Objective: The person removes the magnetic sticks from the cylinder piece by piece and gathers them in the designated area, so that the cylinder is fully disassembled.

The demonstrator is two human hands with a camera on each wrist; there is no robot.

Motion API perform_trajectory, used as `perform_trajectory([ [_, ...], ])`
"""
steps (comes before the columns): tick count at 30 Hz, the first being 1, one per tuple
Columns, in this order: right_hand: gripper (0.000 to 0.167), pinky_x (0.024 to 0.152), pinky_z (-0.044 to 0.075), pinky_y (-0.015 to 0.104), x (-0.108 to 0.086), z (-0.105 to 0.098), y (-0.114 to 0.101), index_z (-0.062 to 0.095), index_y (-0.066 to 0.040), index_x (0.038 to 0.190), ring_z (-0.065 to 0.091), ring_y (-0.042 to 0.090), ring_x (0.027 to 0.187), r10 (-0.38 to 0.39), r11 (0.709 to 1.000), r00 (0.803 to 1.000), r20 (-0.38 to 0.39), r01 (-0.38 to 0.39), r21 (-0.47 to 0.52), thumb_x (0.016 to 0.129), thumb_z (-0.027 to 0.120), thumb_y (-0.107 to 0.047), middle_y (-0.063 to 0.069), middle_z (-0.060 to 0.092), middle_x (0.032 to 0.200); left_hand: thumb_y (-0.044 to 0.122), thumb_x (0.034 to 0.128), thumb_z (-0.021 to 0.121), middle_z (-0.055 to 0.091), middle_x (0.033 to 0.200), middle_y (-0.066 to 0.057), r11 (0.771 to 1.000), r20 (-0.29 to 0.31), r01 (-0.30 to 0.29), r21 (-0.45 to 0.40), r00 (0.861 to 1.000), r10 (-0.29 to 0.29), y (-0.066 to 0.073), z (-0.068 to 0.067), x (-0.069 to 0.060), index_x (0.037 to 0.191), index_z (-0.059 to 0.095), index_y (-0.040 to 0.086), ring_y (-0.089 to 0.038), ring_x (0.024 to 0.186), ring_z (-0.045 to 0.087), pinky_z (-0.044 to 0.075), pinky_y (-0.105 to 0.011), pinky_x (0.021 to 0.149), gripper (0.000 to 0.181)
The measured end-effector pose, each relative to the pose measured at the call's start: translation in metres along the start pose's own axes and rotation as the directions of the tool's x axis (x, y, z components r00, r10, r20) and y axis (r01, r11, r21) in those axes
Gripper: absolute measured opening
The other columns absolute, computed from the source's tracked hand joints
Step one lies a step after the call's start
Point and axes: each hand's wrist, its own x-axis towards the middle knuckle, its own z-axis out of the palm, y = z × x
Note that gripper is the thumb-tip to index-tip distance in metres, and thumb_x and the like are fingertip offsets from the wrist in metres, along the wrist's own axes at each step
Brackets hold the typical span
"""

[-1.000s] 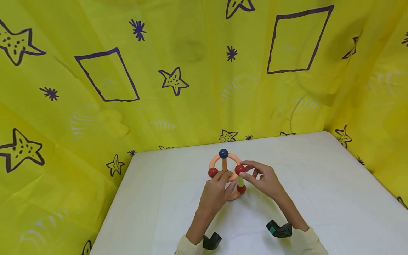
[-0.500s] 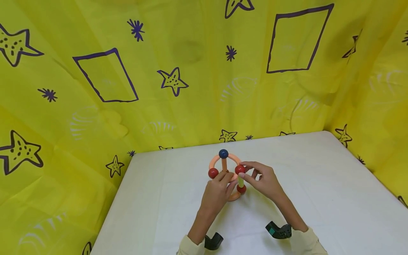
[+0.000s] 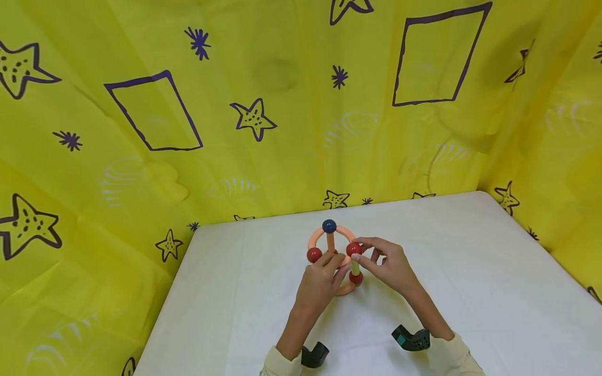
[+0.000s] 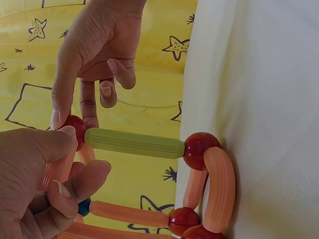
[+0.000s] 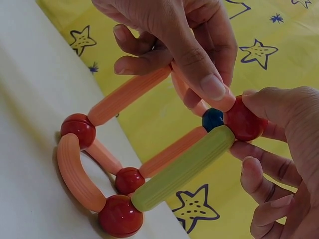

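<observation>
A standing frame of toy rods and balls is between both hands. My right hand (image 3: 388, 263) pinches the upper right red ball (image 5: 245, 119) between thumb and fingers. From this ball a yellow-green rod (image 4: 134, 143) runs down to a lower red ball (image 4: 202, 150), where a curved orange rod (image 4: 221, 189) meets it. My left hand (image 3: 317, 284) pinches an orange rod (image 4: 59, 169) close to the upper red ball, its end touching or nearly touching that ball. A dark blue ball (image 3: 329, 226) tops the back of the frame. Another red ball (image 3: 314, 255) is at the left.
The frame stands on a white table (image 3: 244, 313). Behind and around the table hangs a yellow cloth (image 3: 291, 167) with dark stars and four-sided outlines. A black wrist device (image 3: 411, 338) sits at the right wrist, another black device (image 3: 315, 355) at the left.
Both hands keep their hold and barely move. The head view has shifted very slightly; the rods and balls stay in place.
</observation>
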Motion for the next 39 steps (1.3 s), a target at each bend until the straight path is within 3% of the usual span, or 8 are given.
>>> perform_trajectory([
  [18, 0.036, 0.05, 0.044, 0.022, 0.0021, 0.0015, -0.0018, 0.069, -0.012, 0.117, 0.051, 0.009, 0.064, -0.013, 1.0, 1.0, 0.019, 0.013, 0.016, 0.083, 0.078, -0.02, 0.003, 0.071, 0.095, 0.026, 0.0874, 0.072, 0.071, 0.098, -0.004, 1.0, 0.071, 0.018, -0.007, 0.997, -0.018, -0.002, -0.0093, 0.0, 0.103, 0.071, 0.013, -0.015, 0.084, 0.073, 0.055, -0.018, 0.073, 0.021],
  [27, 0.034, 0.049, 0.044, 0.022, 0.0013, -0.0028, 0.0044, 0.069, -0.012, 0.116, 0.051, 0.009, 0.062, -0.013, 1.0, 1.0, 0.0, 0.013, 0.003, 0.084, 0.077, -0.017, 0.005, 0.071, 0.095, 0.021, 0.0829, 0.078, 0.067, 0.091, -0.001, 0.999, 0.085, -0.041, -0.009, 0.996, 0.042, -0.0002, -0.0036, -0.004, 0.1, 0.069, 0.012, -0.011, 0.069, 0.067, 0.055, -0.017, 0.069, 0.021],
  [35, 0.035, 0.051, 0.045, 0.023, 0.0002, -0.0023, 0.004, 0.068, -0.012, 0.117, 0.053, 0.008, 0.061, -0.026, 1.0, 1.0, 0.01, 0.025, 0.019, 0.083, 0.077, -0.018, 0.005, 0.071, 0.095, 0.022, 0.0823, 0.079, 0.067, 0.089, 0.0, 0.997, 0.083, -0.046, 0.059, 0.996, 0.041, 0.0005, -0.0038, -0.006, 0.098, 0.07, 0.012, -0.009, 0.062, 0.061, 0.053, -0.016, 0.061, 0.022],
  [39, 0.035, 0.051, 0.045, 0.023, -0.0007, -0.0022, 0.0034, 0.068, -0.012, 0.117, 0.053, 0.009, 0.062, -0.033, 0.999, 0.999, 0.008, 0.033, 0.024, 0.083, 0.077, -0.016, 0.005, 0.071, 0.095, 0.025, 0.0824, 0.079, 0.068, 0.089, 0.0, 0.992, 0.094, -0.054, 0.11, 0.995, 0.043, -0.0003, -0.0031, -0.0066, 0.097, 0.07, 0.013, -0.008, 0.052, 0.051, 0.05, -0.015, 0.054, 0.021],
])
